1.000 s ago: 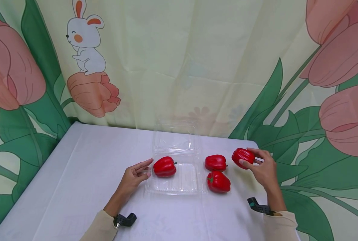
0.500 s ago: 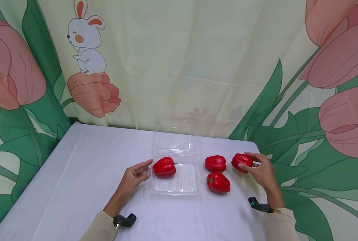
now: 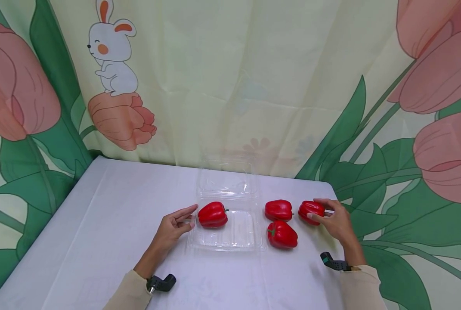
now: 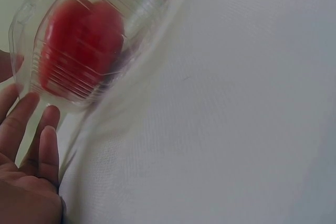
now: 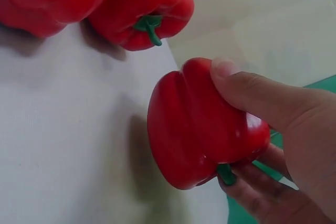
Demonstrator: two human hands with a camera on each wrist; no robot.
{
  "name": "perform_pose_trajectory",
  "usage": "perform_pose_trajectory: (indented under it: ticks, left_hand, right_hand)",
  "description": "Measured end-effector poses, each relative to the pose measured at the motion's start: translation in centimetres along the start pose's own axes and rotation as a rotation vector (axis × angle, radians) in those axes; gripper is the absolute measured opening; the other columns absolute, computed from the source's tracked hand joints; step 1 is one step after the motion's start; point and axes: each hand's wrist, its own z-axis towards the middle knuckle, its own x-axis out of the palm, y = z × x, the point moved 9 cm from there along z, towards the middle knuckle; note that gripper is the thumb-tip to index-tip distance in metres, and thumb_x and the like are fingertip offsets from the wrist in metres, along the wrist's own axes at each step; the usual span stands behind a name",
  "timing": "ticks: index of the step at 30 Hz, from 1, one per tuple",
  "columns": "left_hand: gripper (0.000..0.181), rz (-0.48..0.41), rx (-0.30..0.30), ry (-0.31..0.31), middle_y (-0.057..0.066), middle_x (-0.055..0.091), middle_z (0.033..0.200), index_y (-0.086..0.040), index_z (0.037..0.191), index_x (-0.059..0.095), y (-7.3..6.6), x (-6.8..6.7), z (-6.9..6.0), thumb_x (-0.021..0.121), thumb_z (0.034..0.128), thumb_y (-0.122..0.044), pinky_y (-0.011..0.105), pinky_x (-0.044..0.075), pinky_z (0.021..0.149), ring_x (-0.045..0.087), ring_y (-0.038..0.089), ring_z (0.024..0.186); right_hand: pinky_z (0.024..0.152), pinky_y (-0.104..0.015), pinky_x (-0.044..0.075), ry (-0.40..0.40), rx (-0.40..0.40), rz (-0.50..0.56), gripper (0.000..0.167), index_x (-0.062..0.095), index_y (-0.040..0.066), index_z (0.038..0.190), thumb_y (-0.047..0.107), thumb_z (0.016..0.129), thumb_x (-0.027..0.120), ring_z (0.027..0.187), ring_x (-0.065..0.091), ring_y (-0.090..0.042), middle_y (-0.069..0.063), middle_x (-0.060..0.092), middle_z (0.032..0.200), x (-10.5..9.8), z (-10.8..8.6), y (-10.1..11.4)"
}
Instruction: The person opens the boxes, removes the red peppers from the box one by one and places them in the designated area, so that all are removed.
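In the head view, the right hand grips a red pepper near two other peppers on the tabletop; the left hand, loosely spread, touches a clear box. The left wrist view shows a boxed pepper; the right wrist view, the gripped one's green stem.

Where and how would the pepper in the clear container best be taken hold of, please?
The pepper is probably best gripped around its broad middle, from above: it lies on its side in the open container, stem pointing right, with nothing over it.
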Motion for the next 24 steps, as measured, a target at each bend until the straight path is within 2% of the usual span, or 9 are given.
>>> perform_pose_trajectory:
  ticks: [4, 24]
  left_hand:
    - [0.054, -0.001, 0.000, 0.002, 0.004, 0.064, 0.153, -0.016, 0.149, 0.063, 0.13, 0.01, 0.10, 0.077, 0.0972, -0.011, 0.015, 0.055, 0.089, 0.064, 0.014, 0.120]
    - [0.054, -0.008, 0.003, 0.005, 0.004, 0.065, 0.152, -0.016, 0.149, 0.063, 0.04, -0.03, 0.06, 0.078, 0.0968, -0.012, 0.015, 0.056, 0.090, 0.063, 0.019, 0.123]
  right_hand:
    - [0.100, -0.062, 0.058, 0.028, 0.001, 0.004, 0.070, 0.058, 0.005, 0.149, 0.024, 0.089, 0.088, 0.137, 0.047, -0.049, -0.028, 0.049, 0.149, 0.23, 0.12, -0.13]
    - [0.106, -0.063, 0.054, 0.108, -0.004, 0.012, 0.067, 0.056, 0.002, 0.150, 0.015, 0.091, 0.085, 0.141, 0.044, -0.051, -0.029, 0.047, 0.151, 0.85, 0.59, -0.34]
